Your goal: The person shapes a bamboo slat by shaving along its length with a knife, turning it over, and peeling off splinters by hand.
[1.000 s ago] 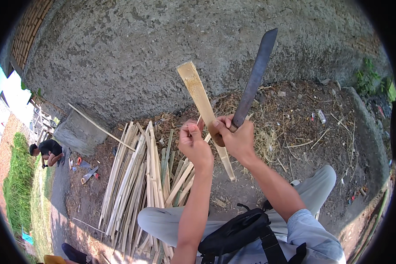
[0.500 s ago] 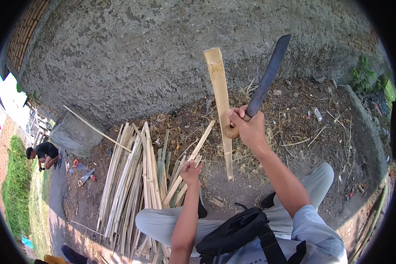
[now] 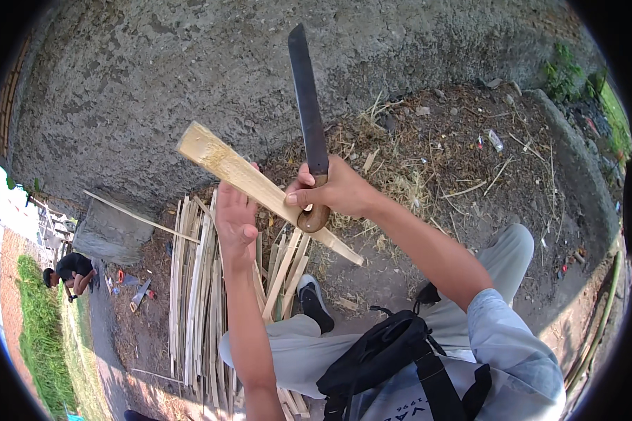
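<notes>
Head view: right hand [image 3: 340,191] grips machete [image 3: 307,112]; left hand [image 3: 236,221] supports bamboo slat [image 3: 253,184].

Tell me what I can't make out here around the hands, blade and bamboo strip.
Head view:
- Left hand: palm faces away, so its contact with the bamboo strip is hidden.
- Strip's middle: covered by the right hand.
- Machete: handle mostly wrapped by fingers.
- Crouching person: too small to read.

An outdoor yard for splitting bamboo by hand: bare dirt ground [image 3: 470,182] littered with shavings, a rough concrete wall [image 3: 154,77], a pile of split bamboo slats [image 3: 196,295], and grass [image 3: 31,330] alongside.
</notes>
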Action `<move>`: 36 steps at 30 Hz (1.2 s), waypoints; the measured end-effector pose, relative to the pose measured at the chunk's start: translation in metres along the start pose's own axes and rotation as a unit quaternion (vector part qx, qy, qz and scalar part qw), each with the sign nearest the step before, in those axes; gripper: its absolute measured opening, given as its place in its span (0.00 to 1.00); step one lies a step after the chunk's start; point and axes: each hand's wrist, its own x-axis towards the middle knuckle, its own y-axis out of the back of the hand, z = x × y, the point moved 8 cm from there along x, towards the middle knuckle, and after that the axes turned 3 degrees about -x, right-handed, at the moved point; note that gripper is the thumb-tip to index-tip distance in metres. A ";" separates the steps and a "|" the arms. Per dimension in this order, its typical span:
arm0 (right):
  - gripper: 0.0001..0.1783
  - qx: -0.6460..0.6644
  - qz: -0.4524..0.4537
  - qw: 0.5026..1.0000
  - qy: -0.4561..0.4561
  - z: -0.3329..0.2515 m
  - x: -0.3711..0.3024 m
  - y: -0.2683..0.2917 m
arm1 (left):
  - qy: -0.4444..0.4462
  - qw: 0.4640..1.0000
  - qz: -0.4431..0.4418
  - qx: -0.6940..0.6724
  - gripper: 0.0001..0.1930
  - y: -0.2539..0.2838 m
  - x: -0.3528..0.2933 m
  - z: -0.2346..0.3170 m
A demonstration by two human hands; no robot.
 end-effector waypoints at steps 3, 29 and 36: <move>0.19 -0.032 0.010 0.999 -0.008 0.015 0.010 -0.016 | -0.028 1.000 -0.006 -0.002 0.37 -0.026 0.017 0.029; 0.20 -0.405 0.073 0.846 -0.338 0.337 -0.226 0.043 | -0.112 0.953 0.274 0.072 0.16 0.104 -0.046 0.020; 0.19 -0.378 0.089 0.846 -0.366 0.332 -0.230 0.052 | 0.030 0.951 0.282 -0.124 0.27 0.135 -0.061 -0.025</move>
